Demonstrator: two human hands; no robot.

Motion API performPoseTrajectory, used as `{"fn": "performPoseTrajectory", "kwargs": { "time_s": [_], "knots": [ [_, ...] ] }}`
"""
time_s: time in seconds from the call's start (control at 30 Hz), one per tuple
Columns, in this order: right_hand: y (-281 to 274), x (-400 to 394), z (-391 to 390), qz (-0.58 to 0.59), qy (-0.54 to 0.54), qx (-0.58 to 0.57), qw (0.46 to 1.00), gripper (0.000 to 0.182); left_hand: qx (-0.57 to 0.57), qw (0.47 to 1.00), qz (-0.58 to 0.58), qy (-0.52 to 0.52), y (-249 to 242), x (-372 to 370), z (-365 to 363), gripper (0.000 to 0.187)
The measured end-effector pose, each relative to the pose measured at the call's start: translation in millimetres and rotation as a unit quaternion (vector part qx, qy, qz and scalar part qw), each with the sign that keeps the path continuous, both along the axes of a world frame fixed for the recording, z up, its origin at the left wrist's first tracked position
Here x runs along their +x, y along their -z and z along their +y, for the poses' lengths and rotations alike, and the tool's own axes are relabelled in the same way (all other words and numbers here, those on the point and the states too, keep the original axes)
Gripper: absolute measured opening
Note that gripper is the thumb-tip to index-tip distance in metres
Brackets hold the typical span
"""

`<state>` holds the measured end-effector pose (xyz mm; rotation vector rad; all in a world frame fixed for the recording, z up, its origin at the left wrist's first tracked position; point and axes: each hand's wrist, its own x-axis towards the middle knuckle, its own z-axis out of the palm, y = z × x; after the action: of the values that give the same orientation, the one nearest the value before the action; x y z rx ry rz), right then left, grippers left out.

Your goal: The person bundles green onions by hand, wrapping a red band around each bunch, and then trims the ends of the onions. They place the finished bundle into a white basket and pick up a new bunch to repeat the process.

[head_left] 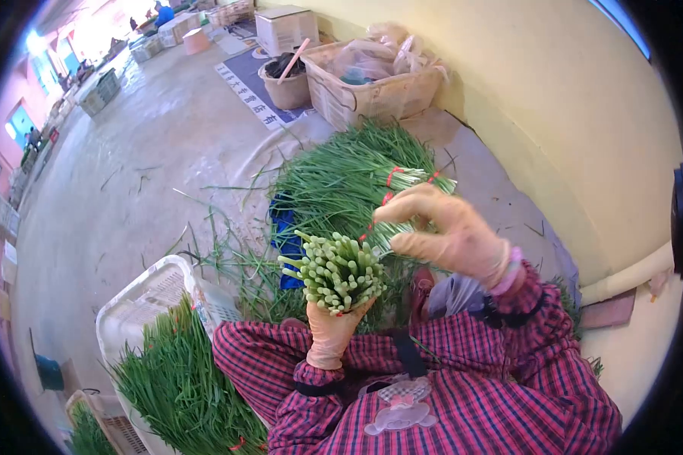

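Observation:
My gloved left hand (pixel 334 334) is wrapped round a bunch of garlic chives (pixel 338 271), its pale cut ends turned up toward me. To the right and a little higher, my gloved right hand (pixel 448 231) hangs in the air with thumb and fingers apart, nothing visible between them. Behind both hands lies a big heap of green chives (pixel 334 171) on the floor. Several bundles in it are tied with red bands (pixel 393 176). The leaf ends of the held bunch are hidden below my left hand.
At my left stands a white plastic basket (pixel 140 292) with chives (pixel 178 371) in it. Ahead, a large basket (pixel 372 102) holds plastic bags, beside a bucket (pixel 287 89) and a white box (pixel 284 30). A yellow wall (pixel 569 114) borders the right side. Loose leaves litter the floor.

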<state>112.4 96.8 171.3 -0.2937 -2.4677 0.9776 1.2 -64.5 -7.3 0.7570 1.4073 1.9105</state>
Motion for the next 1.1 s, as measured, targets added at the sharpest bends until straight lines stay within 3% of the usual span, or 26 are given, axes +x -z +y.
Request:
{"fn": "performPoseTrajectory", "kwargs": {
  "time_s": [0.27,0.3,0.33,0.37,0.43,0.5,0.57,0.67,0.77,0.87,0.9,1.0,1.03,1.1],
  "knots": [
    [12,-26,-19,-0.03,0.017,0.035,0.999,0.013,0.046,0.999,0.014,0.014,-8,3,3,0.074],
    [14,-27,-18,-0.017,0.016,0.051,0.998,0.013,0.06,0.996,-0.062,0.006,-4,4,5,0.083],
    [17,-27,-17,-0.004,0.015,0.066,0.998,0.012,0.06,0.996,-0.063,0.006,-3,3,5,0.083],
    [20,-27,-18,-0.005,0.015,0.066,0.998,0.012,0.04,0.998,-0.043,0.017,-2,2,4,0.075],
    [24,-29,-22,0.028,0.034,0.017,0.999,0.011,0.018,0.999,-0.023,0.028,-2,1,5,0.066],
    [22,-30,-25,0.025,0.042,-0.008,0.999,0.011,0.05,0.997,-0.059,0.003,-4,2,6,0.081],
    [21,-30,-25,0.023,0.05,-0.033,0.998,0.01,0.025,0.998,-0.056,0.004,-13,1,7,0.08],
    [21,-31,-21,0.029,0.028,0.052,0.998,0.011,0.028,0.993,-0.112,0.012,-12,1,9,0.078],
    [24,-32,-13,-0.026,0.017,-0.011,0.999,0.012,0.054,0.998,-0.019,-0.004,1,1,10,0.075],
    [20,-28,-10,0.021,0.024,-0.06,0.998,0.012,0.033,0.999,0.018,0.011,3,-4,9,0.075],
    [12,-27,-16,0.022,0.047,-0.132,0.99,0.01,0.021,0.999,0.035,0.013,3,-4,7,0.076],
    [-14,-21,-17,0.052,0.076,-0.169,0.981,0.008,0.081,0.995,-0.061,0.023,-1,-2,11,0.078],
    [-18,-20,-15,0.075,0.086,-0.163,0.98,0.007,0.082,0.995,0.013,0.061,4,-5,7,0.055],
    [-33,-16,-15,0.064,0.082,-0.14,0.985,0.007,0.068,0.995,0.002,0.073,2,-8,6,0.049]
  ]
}}
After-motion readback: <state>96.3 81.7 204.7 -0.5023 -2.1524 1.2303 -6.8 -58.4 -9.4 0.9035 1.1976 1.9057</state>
